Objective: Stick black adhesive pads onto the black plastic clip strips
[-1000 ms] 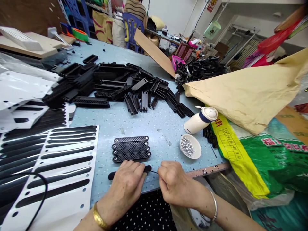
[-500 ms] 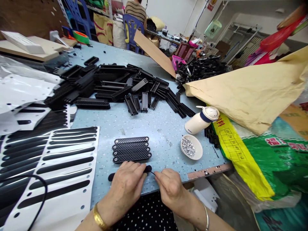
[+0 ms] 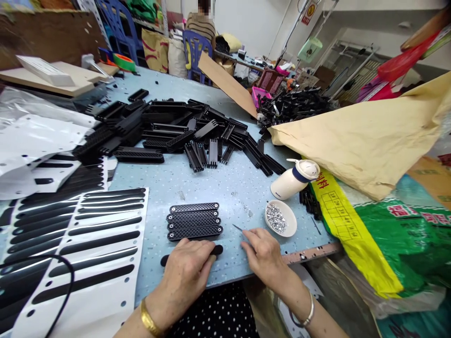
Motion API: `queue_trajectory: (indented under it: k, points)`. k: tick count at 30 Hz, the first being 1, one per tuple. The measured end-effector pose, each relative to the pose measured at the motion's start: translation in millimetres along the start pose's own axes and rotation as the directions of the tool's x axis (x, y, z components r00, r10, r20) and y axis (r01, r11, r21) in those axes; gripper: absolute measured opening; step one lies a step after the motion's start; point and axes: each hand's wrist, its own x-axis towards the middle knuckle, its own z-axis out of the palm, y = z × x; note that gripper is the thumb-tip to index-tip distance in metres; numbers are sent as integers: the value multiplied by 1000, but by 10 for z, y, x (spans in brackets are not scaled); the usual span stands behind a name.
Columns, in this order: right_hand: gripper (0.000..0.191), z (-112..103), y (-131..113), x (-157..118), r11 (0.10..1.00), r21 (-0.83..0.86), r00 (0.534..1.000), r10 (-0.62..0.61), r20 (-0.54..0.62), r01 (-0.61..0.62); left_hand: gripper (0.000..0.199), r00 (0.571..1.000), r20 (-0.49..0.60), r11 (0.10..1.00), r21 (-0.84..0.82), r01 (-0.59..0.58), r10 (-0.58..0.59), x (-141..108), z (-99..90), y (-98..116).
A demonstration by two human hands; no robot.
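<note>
My left hand is closed over a narrow black bar with rounded ends at the table's near edge; both ends stick out past the fingers, its middle is hidden. To its right, my right hand has a thin dark pointed tool at its fingertips, tip towards the left. Thumb and forefinger are a little apart; the tool's rear is hidden. Just beyond my left hand, several black mesh-patterned bars lie in a neat row with silvery pieces at their ends. A white bowl of small silvery parts stands beside my right hand.
A cream bottle stands behind the bowl. Black grooved parts are heaped across the table's middle. White sheets of black strips cover the left side. Brown paper and a green-yellow sack are at right. A person sits far back.
My right hand has moved away from the black bar, right and forward towards the bowl, with the pointed tool. My left hand stays on the bar. The view has shifted slightly.
</note>
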Motion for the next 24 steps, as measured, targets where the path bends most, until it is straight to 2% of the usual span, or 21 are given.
queue_trajectory:
  k: [3,5,7,9,11,13,15,18,21,24]
  points:
    - [22,-84,-180,93,990,140,1000,17,-23,-14,19,1000,-21,1000,-6,-14,13,5,-3,0]
    - [21,-82,-336,144,939,334,997,70,37,-78,19,999,-27,1000,-9,-22,22,12,-9,4]
    - [16,-18,-457,183,827,524,977,143,156,-204,20,999,-33,999,-13,-30,30,22,-20,13]
    - [13,83,-518,208,695,632,938,215,273,-343,22,999,-36,999,-14,-36,35,33,-36,27]
    - [13,179,-527,218,586,674,892,264,367,-450,24,998,-39,999,-15,-42,41,42,-54,43]
    - [15,234,-510,217,512,693,862,290,417,-508,25,998,-35,999,-13,-51,50,48,-71,55]
    - [16,241,-489,211,489,707,859,328,394,-511,25,998,-27,999,-3,-52,51,48,-83,59]
    - [16,195,-472,200,506,711,869,363,337,-487,24,999,-15,999,16,-44,44,45,-85,58]
    - [13,146,-485,204,481,713,857,352,376,-510,22,999,-19,999,13,-44,44,49,-66,56]
    - [11,125,-517,229,394,735,829,351,435,-553,22,999,-12,999,-3,-39,39,49,-47,53]
